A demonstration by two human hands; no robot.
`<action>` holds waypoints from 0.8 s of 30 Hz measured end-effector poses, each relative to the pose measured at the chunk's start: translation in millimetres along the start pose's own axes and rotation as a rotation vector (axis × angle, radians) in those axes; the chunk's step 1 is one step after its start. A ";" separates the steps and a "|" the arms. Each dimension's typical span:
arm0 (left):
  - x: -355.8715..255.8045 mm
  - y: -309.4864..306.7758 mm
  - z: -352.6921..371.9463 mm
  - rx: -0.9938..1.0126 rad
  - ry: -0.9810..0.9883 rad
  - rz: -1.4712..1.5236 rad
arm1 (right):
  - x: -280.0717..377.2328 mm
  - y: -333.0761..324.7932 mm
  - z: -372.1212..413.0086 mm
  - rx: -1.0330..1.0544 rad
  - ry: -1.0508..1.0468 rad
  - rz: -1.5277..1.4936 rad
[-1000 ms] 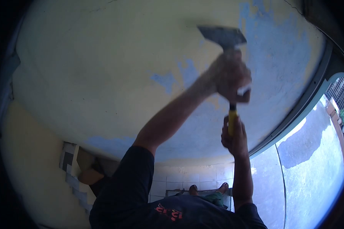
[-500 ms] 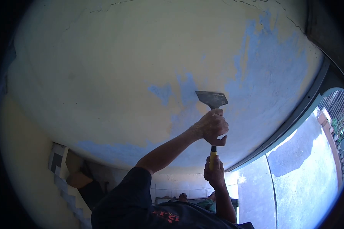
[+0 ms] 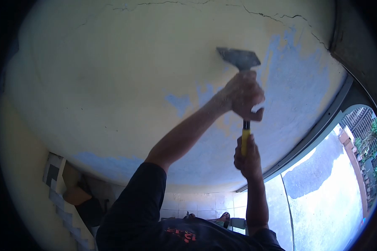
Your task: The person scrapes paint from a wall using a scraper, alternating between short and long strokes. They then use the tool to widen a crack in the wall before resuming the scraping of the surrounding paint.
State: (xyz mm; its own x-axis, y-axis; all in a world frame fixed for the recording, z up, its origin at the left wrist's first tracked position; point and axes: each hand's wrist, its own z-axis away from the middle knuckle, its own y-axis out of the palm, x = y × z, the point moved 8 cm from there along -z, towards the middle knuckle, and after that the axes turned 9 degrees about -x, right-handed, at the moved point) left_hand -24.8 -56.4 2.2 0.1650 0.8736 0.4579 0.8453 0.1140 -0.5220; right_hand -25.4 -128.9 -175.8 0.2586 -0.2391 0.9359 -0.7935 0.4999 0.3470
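A long-handled paint scraper (image 3: 241,57) with a wide dark blade, black shaft and yellow grip slants up against the wall (image 3: 125,79). My left hand (image 3: 246,96) is closed around the shaft just below the blade. Lower down, my right hand (image 3: 248,160) wraps the yellow grip. Under and around the blade the surface is cream-coloured paint. A large blue patch (image 3: 297,79) with ragged edges shows to the right of the blade, and a smaller blue patch (image 3: 179,103) lies lower left of it.
Thin cracks (image 3: 262,14) run across the top of the wall. A dark frame (image 3: 318,129) borders the right side, with bright pavement (image 3: 322,205) beyond it. Brown and black items (image 3: 77,195) stand at lower left. Pale tiles (image 3: 197,203) lie below.
Both hands have moved the scraper upward and slightly right; its blade has gone from the edge of the blue area onto cream paint. The view has shifted a little.
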 end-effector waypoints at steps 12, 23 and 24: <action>-79.8 31.5 72.3 0.110 -0.094 0.275 | -91.7 -16.7 73.2 -0.091 0.213 -0.093; -55.3 32.3 75.6 0.084 -0.136 0.225 | -81.4 -14.9 58.5 -0.064 0.194 -0.011; -52.8 29.7 72.2 0.060 -0.110 0.209 | -75.7 -15.5 54.5 -0.081 0.188 -0.007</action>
State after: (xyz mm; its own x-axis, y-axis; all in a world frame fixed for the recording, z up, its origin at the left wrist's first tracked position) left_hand -45.2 -64.9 -89.4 0.2736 0.9272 0.2560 0.7667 -0.0495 -0.6401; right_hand -62.7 -163.9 -255.4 0.3680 -0.0874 0.9257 -0.7461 0.5663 0.3501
